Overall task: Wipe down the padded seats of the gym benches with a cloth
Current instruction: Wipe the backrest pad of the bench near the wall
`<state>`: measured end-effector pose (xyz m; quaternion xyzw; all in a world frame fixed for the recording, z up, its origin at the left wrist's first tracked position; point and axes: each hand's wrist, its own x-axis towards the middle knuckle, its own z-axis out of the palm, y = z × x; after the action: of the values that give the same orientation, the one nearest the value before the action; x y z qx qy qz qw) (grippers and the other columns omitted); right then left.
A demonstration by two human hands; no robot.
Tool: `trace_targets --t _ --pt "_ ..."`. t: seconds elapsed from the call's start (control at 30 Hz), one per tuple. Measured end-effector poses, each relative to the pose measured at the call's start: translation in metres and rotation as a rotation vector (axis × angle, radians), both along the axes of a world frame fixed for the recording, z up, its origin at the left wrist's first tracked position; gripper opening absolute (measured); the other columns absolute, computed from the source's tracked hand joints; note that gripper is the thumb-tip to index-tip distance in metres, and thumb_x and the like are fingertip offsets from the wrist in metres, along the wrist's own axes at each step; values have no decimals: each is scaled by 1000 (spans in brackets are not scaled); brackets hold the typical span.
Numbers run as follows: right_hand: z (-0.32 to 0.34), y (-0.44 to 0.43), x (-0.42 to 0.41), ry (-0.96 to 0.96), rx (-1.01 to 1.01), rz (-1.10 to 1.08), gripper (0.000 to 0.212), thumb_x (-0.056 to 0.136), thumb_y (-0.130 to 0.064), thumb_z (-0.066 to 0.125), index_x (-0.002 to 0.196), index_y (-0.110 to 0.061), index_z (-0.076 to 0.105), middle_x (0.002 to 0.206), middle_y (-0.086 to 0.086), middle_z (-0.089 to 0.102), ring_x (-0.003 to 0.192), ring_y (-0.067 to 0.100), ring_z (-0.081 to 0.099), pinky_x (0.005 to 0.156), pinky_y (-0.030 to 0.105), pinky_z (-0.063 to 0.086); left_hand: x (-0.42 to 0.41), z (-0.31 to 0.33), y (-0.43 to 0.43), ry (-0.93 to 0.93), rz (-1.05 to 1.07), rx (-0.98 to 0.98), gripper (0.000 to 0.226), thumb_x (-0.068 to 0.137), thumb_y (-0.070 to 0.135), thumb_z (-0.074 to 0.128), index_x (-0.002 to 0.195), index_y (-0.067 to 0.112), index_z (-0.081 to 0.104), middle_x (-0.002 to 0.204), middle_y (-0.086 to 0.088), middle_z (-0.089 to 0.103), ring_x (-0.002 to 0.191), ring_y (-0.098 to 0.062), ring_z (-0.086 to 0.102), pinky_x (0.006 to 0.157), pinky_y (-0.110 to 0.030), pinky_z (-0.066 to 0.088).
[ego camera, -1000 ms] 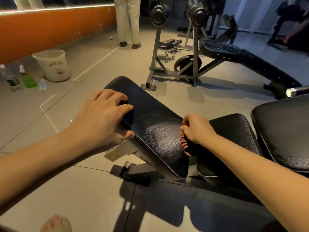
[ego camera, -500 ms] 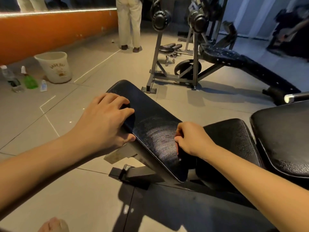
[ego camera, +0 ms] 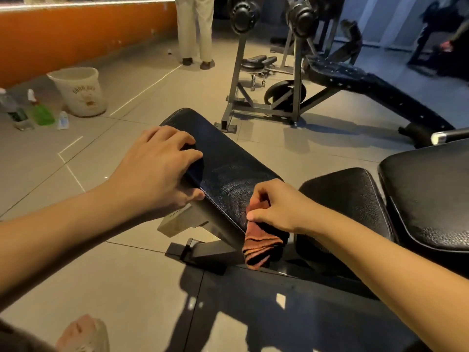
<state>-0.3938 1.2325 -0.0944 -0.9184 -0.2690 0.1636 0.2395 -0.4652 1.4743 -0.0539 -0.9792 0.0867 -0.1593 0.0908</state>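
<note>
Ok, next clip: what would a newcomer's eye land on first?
The left hand grips the side edge of the tilted black padded seat at centre, while the right hand pinches a rust-orange cloth hanging at its near end. Far left, a pale bucket stands by the orange wall.

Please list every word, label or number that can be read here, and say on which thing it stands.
Bucket: an arched brown print, too blurred to read.
Bottles beside it: labels too small to read.
Pale plate under the bench pad: tiny marks, unreadable.
Nothing reads clearly.
</note>
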Motion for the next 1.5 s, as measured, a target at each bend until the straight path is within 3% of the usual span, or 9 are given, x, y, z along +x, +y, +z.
trace_targets --t 0.13,0.3,0.43,0.67,0.8,0.97,1.17,1.33,1.5 --pt "0 -22 11 150 -321 44 17 83 -23 83 80 -14 69 79 -3 72 77 10 67 68 25 53 -3 -2 0 -1 13 -6 77 71 69 74 134 25 64 139 -3 58 133 -30 46 112 -47 35" --pt "6 -1 8 8 -73 1 18 82 -27 83 82 -14 71 78 -4 71 73 7 65 69 25 52 -2 0 1 6 10 8 76 70 67 76 130 22 66 136 -7 60 130 -33 49 109 -51 39" --pt "-2 -18 12 174 -423 106 23 80 -30 84 84 -9 74 82 6 74 83 25 72 69 34 56 -4 -4 -1 16 12 -2 77 68 66 78 130 22 67 134 -7 61 128 -33 50 107 -50 40" --pt "-19 -12 45 -148 -78 -361 20 90 -24 74 76 -21 61 84 1 66 83 20 61 69 29 41 -3 1 -2 17 23 -9 78 71 67 76 134 24 64 139 -6 58 133 -32 46 111 -49 37" --pt "-17 -16 43 -120 -234 -319 8 89 -18 72 83 -13 69 86 7 70 87 27 67 72 35 52 -4 -1 -1 31 31 -6 76 69 68 77 130 24 66 135 -6 61 130 -32 50 108 -50 41" --pt "-2 23 12 -216 73 -57 6 92 -25 71 87 -26 67 86 -10 67 86 11 63 74 28 50 -3 1 -1 23 22 0 76 70 66 77 132 23 65 138 -7 59 132 -33 48 110 -50 39" --pt "-19 -16 48 -195 -227 -349 4 92 -21 67 91 -17 68 96 6 70 93 28 65 77 33 50 -5 0 -1 22 19 -20 74 69 65 78 129 23 68 135 -6 61 130 -32 50 109 -49 40" --pt "-3 21 16 -214 140 -4 5 94 -31 69 94 -28 73 95 -12 69 92 9 63 81 27 52 0 0 1 11 9 10 75 67 65 80 127 21 69 132 -8 63 127 -35 52 106 -51 42" --pt "-23 -17 58 -210 -100 -367 5 91 -22 70 88 -26 69 94 0 71 99 25 67 78 29 45 -1 -2 1 14 10 0 74 66 66 78 125 22 70 130 -8 64 125 -35 54 104 -53 44"
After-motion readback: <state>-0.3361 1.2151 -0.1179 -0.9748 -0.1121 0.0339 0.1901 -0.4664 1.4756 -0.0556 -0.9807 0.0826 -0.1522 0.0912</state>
